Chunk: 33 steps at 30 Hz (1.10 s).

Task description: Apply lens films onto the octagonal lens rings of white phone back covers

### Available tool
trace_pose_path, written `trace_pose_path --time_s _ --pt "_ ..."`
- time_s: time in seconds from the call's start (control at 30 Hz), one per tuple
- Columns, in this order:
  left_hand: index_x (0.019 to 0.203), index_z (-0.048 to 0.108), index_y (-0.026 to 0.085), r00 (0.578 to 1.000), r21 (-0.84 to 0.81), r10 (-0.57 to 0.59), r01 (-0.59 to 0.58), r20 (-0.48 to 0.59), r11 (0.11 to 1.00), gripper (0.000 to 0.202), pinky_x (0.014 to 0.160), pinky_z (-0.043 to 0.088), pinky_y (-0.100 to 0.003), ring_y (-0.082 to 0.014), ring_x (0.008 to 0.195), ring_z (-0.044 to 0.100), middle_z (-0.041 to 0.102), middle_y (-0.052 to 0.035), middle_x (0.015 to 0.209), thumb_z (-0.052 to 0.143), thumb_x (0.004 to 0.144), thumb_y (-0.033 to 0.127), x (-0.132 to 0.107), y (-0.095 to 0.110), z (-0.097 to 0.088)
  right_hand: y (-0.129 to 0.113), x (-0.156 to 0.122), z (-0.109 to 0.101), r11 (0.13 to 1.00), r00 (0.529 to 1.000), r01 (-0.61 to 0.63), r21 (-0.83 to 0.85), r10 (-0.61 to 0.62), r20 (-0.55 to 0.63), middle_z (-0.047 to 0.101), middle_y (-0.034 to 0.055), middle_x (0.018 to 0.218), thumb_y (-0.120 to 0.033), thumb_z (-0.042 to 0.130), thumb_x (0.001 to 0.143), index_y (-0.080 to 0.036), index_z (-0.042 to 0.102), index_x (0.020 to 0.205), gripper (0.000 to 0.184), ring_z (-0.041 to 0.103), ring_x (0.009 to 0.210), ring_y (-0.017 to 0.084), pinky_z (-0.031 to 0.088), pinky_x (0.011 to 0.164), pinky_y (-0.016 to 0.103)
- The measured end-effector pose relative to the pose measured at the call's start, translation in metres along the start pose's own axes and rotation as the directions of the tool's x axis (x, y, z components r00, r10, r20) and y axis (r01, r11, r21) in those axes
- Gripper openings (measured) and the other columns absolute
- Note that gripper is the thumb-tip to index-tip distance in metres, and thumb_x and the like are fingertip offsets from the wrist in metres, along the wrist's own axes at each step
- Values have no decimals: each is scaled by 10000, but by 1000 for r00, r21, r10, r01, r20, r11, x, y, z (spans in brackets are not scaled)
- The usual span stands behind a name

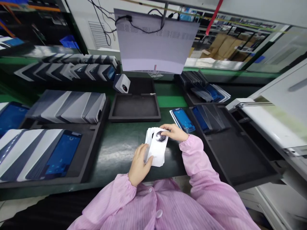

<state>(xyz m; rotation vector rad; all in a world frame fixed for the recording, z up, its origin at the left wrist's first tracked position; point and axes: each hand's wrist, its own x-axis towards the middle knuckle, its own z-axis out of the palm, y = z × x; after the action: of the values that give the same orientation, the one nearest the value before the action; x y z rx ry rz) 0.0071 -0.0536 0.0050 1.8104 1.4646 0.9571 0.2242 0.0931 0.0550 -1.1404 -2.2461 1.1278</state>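
Observation:
A small stack of white phone-shaped sheets (157, 152) lies on the dark green bench in front of me, with a round dark camera pattern near the top of the uppermost one. My left hand (140, 163) grips its left side, thumb on the lower left edge. At the upper right, my right hand (174, 131) pinches the top end, with the thumb beside the camera circle. The stack's upper edges are slightly fanned. Just beyond my right hand rests a small pile of blue-faced phone-shaped pieces (184, 119).
At left, a black tray (92, 140) carries rows of similar pieces. Ahead sit a shallow black tray (134, 120) and a white piece with a camera circle (122, 83). A large dark tray (242, 156) stands right, and a monitor's back (155, 44) rises behind.

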Motion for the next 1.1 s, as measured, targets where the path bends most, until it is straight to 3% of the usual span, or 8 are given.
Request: trace_pose_path --time_s 0.13,0.27,0.47,0.67,0.73,0.83,1.0,1.1 --pt "1345 353 155 1000 52 10 -10 9 999 517 1084 342 -479 -280 1319 381 415 -173 1371 510 880 319 -2 -2 5 3 -8 0 997 1000 -9 75 11 -26 705 39 856 -400 614 822 -145 624 1049 342 653 770 178 489 699 269" --pt "1424 217 136 998 132 11 -18 55 991 742 1095 300 -546 -349 1370 293 309 -213 1452 584 833 393 -8 -2 15 4 -6 7 1000 996 3 -2 -4 -94 696 37 852 -391 634 808 -151 645 999 307 635 758 169 473 704 268" --pt "1474 57 168 998 183 58 -54 -15 982 803 1087 283 -591 -370 1394 251 241 -227 1500 551 861 326 -18 -6 32 2 -2 13 999 987 40 -3 -40 -155 691 35 839 -381 676 770 -155 670 904 262 620 756 169 463 709 274" --pt "1379 296 174 998 149 37 -29 -57 988 590 1095 288 -569 -348 1427 176 256 -195 1505 545 867 328 -18 -3 31 2 -16 9 984 984 70 167 -40 -176 673 19 800 -411 670 780 -167 630 923 286 619 712 156 483 687 278" --pt "1354 328 176 998 158 39 -30 -56 987 548 1094 289 -570 -346 1427 180 261 -192 1504 540 870 324 -18 -3 30 1 -16 10 990 980 90 110 -68 -188 669 28 820 -408 651 801 -174 631 929 268 617 731 165 494 715 301" --pt "1448 155 155 997 216 60 -48 -48 975 721 1085 291 -590 -362 1407 235 277 -231 1493 544 869 338 -19 -5 33 5 -11 17 987 958 109 -119 -137 -252 659 82 934 -397 645 811 -178 661 945 257 604 911 229 480 861 393" --pt "1482 -76 128 996 314 87 -75 -24 946 902 1076 281 -616 -391 1404 224 230 -278 1507 542 871 369 -20 -12 40 16 3 28 982 994 -2 -189 -19 -109 527 164 1314 -405 752 693 -151 546 1264 658 486 1241 311 364 1065 476" --pt "1487 -59 146 996 297 87 -77 -22 952 892 1076 269 -622 -381 1410 217 223 -271 1514 544 869 368 -19 -12 41 14 13 26 979 994 -112 -168 109 -30 554 157 1315 -437 811 591 -143 530 1288 807 506 1235 326 375 1061 454"
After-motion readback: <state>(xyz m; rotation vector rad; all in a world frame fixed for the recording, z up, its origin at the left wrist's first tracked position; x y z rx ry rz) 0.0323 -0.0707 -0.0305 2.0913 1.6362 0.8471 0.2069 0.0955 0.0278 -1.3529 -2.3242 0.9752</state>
